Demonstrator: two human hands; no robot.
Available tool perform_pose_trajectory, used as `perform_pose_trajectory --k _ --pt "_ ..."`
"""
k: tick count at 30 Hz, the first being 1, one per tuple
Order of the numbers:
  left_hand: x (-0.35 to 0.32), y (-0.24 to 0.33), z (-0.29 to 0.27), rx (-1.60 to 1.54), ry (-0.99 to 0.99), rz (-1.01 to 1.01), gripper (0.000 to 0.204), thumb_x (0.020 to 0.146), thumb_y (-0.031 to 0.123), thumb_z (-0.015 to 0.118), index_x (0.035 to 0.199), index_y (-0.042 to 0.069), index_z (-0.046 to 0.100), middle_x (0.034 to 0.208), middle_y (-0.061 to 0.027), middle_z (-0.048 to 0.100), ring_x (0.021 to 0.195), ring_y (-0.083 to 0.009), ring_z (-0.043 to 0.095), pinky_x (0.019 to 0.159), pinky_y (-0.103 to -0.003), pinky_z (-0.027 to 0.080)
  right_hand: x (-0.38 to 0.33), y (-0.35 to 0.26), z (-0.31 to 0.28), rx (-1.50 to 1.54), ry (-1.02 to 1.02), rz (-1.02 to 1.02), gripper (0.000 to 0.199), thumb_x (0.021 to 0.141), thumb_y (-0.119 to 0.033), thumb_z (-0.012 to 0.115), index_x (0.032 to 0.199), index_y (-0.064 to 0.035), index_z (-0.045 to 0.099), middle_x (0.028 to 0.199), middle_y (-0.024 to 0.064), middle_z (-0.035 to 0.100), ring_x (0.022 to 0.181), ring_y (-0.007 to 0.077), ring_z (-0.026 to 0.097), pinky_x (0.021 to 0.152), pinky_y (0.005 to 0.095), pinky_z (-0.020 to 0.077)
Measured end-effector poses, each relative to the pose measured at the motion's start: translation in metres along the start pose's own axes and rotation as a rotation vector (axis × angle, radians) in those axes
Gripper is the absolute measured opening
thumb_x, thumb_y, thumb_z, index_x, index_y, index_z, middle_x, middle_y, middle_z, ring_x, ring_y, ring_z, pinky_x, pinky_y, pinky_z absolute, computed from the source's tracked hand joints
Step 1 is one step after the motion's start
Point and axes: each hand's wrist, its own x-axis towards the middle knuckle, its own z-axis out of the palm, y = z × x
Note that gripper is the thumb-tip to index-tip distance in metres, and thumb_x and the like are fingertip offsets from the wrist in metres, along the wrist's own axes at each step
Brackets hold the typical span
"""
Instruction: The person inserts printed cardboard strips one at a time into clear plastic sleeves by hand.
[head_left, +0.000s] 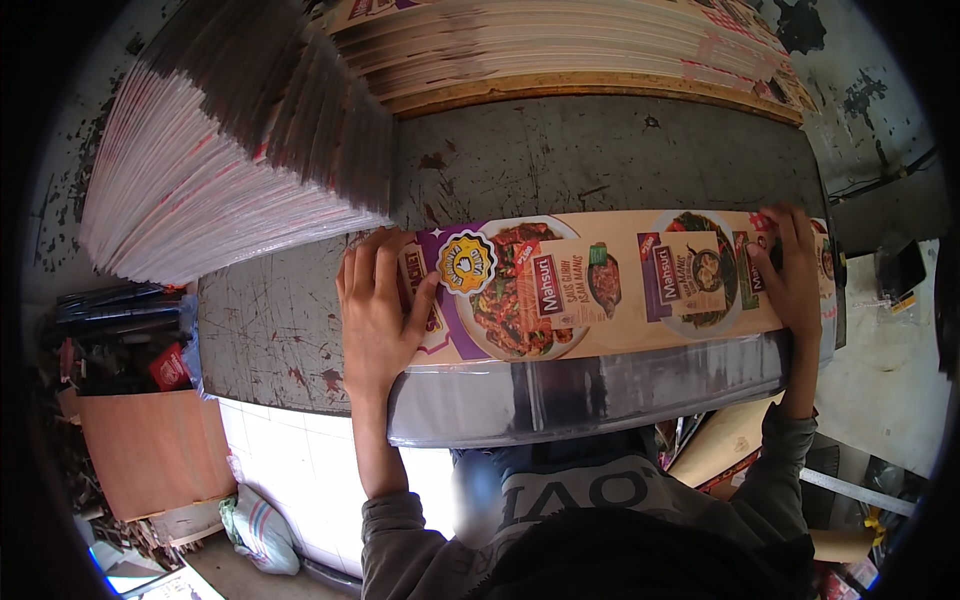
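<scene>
Crosswise, the strip (618,285) lies along the near edge of the desk (530,155), your left hand (384,305) half-open over its left end, your right hand (796,275) likewise over its right, though whether either grips it is unclear.

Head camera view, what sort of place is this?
Likely a printing or packaging workshop: a scratched worktable bears a thick stack of thin sheets and a glossy printed strip showing plated food.
</scene>
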Motion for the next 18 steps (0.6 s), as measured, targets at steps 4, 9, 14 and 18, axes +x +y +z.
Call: perform_pose_trajectory --k 4,9,14,18 --pt "-0.0006 0.0004 0.0002 0.007 0.007 -0.003 0.039 0.077 0.021 0.064 0.109 0.003 0.050 0.108 -0.0167 0.052 0.100 -0.0331 0.050 0.091 -0.044 0.035 0.0010 -0.0029 -0.0013 -0.002 0.002 -0.001 0.037 0.078 -0.016 0.061 0.109 -0.0019 0.048 0.109 0.0154 0.047 0.100 0.0320 0.048 0.085 0.0384 0.0383" --pt "-0.0004 -0.0003 0.0004 -0.002 0.007 0.000 0.039 0.077 0.021 0.064 0.109 0.003 0.051 0.108 -0.0174 0.052 0.100 -0.0341 0.050 0.091 -0.045 0.035 0.0005 -0.0024 -0.0007 -0.018 0.015 -0.014 0.036 0.078 -0.016 0.061 0.109 -0.0019 0.048 0.107 0.0152 0.047 0.099 0.0315 0.048 0.084 0.0382 0.0382" --pt "-0.0002 -0.0013 0.0011 -0.005 0.008 -0.001 0.038 0.077 0.020 0.064 0.109 0.003 0.051 0.107 -0.0181 0.052 0.100 -0.0350 0.049 0.091 -0.045 0.035 0.0002 -0.0023 -0.0005 -0.010 0.022 -0.021 0.036 0.079 -0.017 0.061 0.108 -0.0016 0.047 0.106 0.0156 0.047 0.098 0.0319 0.048 0.084 0.0383 0.0379" --pt "-0.0003 -0.0017 0.0017 -0.001 0.012 0.005 0.038 0.077 0.019 0.064 0.109 0.003 0.051 0.107 -0.0180 0.052 0.100 -0.0353 0.049 0.091 -0.045 0.035 0.0010 -0.0029 -0.0005 -0.010 0.022 -0.021 0.036 0.078 -0.016 0.062 0.107 -0.0014 0.048 0.106 0.0157 0.047 0.098 0.0320 0.048 0.084 0.0383 0.0378"
